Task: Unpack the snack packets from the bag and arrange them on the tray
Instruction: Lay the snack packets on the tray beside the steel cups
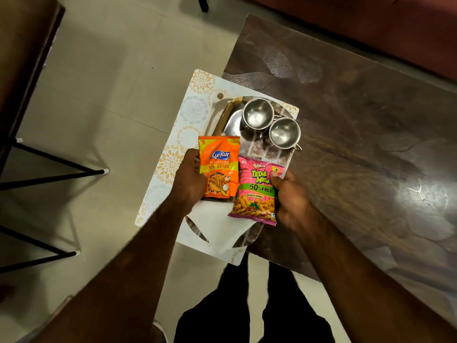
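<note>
Left hand grips the orange packet by its left edge; right hand grips the pink packet by its right edge. Both packets face up side by side, long axes pointing away from the person, over the near half of the tray. 2 steel cups fill the far right part, so free space likely lies directly under the hands, near the white bag.
</note>
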Demonstrator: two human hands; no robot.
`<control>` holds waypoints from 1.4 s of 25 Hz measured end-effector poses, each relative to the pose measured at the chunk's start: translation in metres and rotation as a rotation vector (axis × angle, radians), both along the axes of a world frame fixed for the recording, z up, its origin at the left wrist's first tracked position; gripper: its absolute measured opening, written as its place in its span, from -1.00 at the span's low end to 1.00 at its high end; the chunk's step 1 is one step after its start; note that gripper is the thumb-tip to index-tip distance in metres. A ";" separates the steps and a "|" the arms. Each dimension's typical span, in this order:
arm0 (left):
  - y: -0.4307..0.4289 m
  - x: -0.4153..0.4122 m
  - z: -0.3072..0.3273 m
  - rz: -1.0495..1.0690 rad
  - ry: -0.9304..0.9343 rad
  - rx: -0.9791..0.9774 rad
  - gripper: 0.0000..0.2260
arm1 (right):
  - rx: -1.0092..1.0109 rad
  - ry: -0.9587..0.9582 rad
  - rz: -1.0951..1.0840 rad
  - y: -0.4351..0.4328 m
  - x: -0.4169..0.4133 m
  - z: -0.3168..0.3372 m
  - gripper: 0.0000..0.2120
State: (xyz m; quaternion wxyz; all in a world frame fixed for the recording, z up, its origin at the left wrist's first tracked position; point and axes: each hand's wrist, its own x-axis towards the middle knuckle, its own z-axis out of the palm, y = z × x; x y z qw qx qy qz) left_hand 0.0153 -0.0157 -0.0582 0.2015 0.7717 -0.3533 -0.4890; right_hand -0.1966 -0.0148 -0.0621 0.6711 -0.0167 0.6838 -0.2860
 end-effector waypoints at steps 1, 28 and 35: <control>-0.003 0.002 -0.001 -0.004 -0.040 -0.001 -0.69 | -0.018 0.011 0.013 -0.004 0.004 0.000 -0.82; -0.031 0.021 -0.016 0.251 0.314 0.085 -0.67 | -0.124 0.131 0.154 -0.020 0.027 -0.014 -0.74; -0.024 0.028 -0.017 0.300 0.303 0.000 -0.62 | -0.132 0.073 0.113 -0.017 0.024 -0.016 -0.73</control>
